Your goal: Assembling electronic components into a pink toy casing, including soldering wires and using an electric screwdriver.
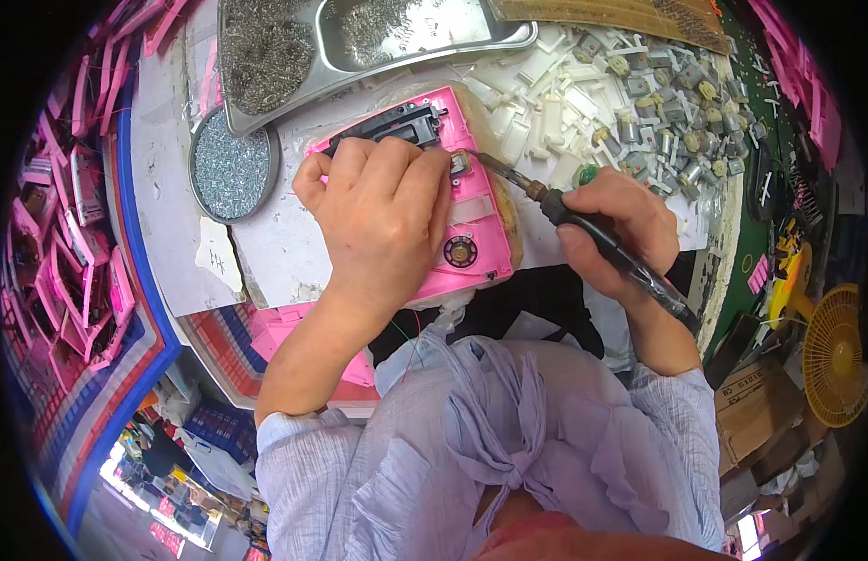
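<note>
A pink plastic housing [494, 229] lies open on the bench. It carries a black plastic mechanism [396, 126], a small metal motor [461, 165] and a round speaker [460, 251]. Over its left part rests my left hand [382, 201], fingers bent and closed against the mechanism and near the motor; whatever the fingertips pinch is hidden under the hand. My right hand [625, 224] grips a soldering iron [607, 245] by its black handle. The iron's tip points left and reaches the motor's edge. Something green shows at a right fingertip.
Behind the housing stands a metal tray [537, 34] of small metal parts. A round dish [273, 192] of tiny screws sits left. Loose white plastic parts [551, 117] and small motors [691, 140] cover the back right. Pink housings [78, 252] pile up far left; a yellow fan [834, 355] is right.
</note>
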A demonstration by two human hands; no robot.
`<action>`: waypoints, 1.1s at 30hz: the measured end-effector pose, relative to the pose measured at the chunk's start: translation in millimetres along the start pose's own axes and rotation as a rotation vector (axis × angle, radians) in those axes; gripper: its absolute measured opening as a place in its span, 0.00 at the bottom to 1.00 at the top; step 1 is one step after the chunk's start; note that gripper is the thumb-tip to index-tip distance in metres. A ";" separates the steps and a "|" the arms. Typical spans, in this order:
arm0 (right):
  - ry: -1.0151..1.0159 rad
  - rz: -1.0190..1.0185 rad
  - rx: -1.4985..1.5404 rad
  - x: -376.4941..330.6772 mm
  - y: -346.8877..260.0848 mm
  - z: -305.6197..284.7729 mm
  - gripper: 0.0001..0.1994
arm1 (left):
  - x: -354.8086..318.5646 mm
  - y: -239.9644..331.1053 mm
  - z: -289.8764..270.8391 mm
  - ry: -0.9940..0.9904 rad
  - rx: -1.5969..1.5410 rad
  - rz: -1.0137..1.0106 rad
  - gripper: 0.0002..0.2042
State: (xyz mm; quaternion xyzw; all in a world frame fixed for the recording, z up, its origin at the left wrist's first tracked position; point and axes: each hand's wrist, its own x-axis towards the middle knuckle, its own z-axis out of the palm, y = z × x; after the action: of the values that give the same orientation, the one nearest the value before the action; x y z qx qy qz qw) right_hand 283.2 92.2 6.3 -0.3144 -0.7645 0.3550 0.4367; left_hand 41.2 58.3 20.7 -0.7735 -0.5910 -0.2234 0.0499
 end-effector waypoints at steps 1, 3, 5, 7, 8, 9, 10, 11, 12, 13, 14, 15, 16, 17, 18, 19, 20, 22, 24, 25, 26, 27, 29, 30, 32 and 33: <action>-0.002 -0.004 0.001 0.2 0.5 0.4 0.15 | 0.1 0.0 -0.5 -0.006 -0.006 -0.001 0.09; -0.007 -0.016 0.002 1.2 1.2 0.8 0.14 | 0.3 -0.1 -1.2 -0.016 -0.020 -0.002 0.10; -0.006 -0.018 0.000 1.3 1.1 1.5 0.14 | 0.2 -0.2 -1.2 -0.015 -0.022 -0.004 0.10; -0.006 -0.024 0.000 1.7 1.0 2.4 0.14 | -0.1 -0.7 0.6 0.003 -0.032 -0.001 0.09; -0.006 -0.030 0.000 1.9 1.5 3.0 0.14 | -0.9 -1.6 4.0 0.022 -0.040 0.003 0.08; -0.005 -0.035 0.000 2.3 1.8 3.7 0.14 | -1.2 -2.1 5.7 0.041 -0.049 0.007 0.08; -0.007 -0.044 0.000 2.8 1.9 4.6 0.14 | -1.0 -2.1 5.3 0.040 -0.048 0.010 0.08; -0.008 -0.053 0.001 3.0 2.6 5.9 0.14 | -1.2 -2.0 5.3 0.039 -0.047 0.011 0.08; -0.010 -0.062 0.002 3.4 3.1 7.0 0.14 | -1.5 -2.0 5.3 0.038 -0.045 0.013 0.08; -0.019 -0.073 -0.003 4.1 3.4 7.5 0.14 | -1.8 -1.9 5.2 0.037 -0.043 0.012 0.08; -0.028 -0.084 -0.011 5.0 3.3 7.5 0.15 | -1.5 -1.8 5.4 0.037 -0.043 0.014 0.08; -0.036 -0.095 -0.019 5.6 3.1 7.3 0.15 | -1.3 -1.7 5.7 0.037 -0.042 0.015 0.08; -0.022 -0.110 -0.014 3.5 4.1 7.8 0.15 | -1.2 -1.7 6.4 0.039 -0.045 0.017 0.08; -0.009 -0.126 -0.006 -0.3 6.3 9.0 0.15 | -1.4 -2.0 6.8 0.040 -0.046 0.017 0.08; 0.004 -0.143 0.001 -3.0 8.0 9.0 0.15 | -1.5 -2.3 7.0 0.042 -0.046 0.016 0.08; 0.001 -0.147 -0.005 -5.1 8.0 6.3 0.15 | -1.2 -2.3 6.8 0.043 -0.047 0.019 0.08; -0.001 -0.151 -0.010 -8.5 7.1 2.2 0.15 | -1.2 -2.2 6.4 0.042 -0.047 0.020 0.08; 0.006 -0.147 -0.012 -14.0 5.9 -3.9 0.16 | -1.5 -2.4 5.8 0.041 -0.045 0.021 0.08; 0.029 -0.132 -0.010 -17.9 4.1 -8.5 0.16 | -1.0 -2.6 5.7 0.042 -0.046 0.026 0.08; 0.028 -0.129 -0.012 -18.2 3.3 -9.5 0.16 | -0.8 -2.4 5.9 0.045 -0.047 0.027 0.07; 0.030 -0.128 -0.014 -18.4 2.9 -10.1 0.16 | -0.6 -2.5 6.2 0.049 -0.045 0.030 0.07; 0.030 -0.127 -0.016 -18.4 2.4 -10.5 0.16 | -0.5 -2.5 6.2 0.053 -0.044 0.033 0.07; 0.024 -0.121 -0.012 -16.2 0.1 -9.8 0.15 | -0.9 -3.0 5.5 0.047 -0.039 0.039 0.07; 0.020 -0.119 -0.010 -14.7 -0.9 -9.1 0.15 | -1.1 -3.0 4.9 0.044 -0.037 0.042 0.07; 0.018 -0.135 -0.001 -11.3 -1.6 -6.9 0.15 | -1.6 -1.5 0.0 0.014 -0.028 0.027 0.10; 0.017 -0.143 0.004 -9.8 -1.8 -6.2 0.15 | -2.5 -0.4 -3.4 -0.002 -0.023 0.018 0.11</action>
State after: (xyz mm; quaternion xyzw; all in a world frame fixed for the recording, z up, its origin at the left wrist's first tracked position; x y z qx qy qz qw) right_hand 292.5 85.1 5.7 -0.2611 -0.7805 0.3220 0.4680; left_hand 39.3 55.1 22.7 -0.7797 -0.5813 -0.2289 0.0427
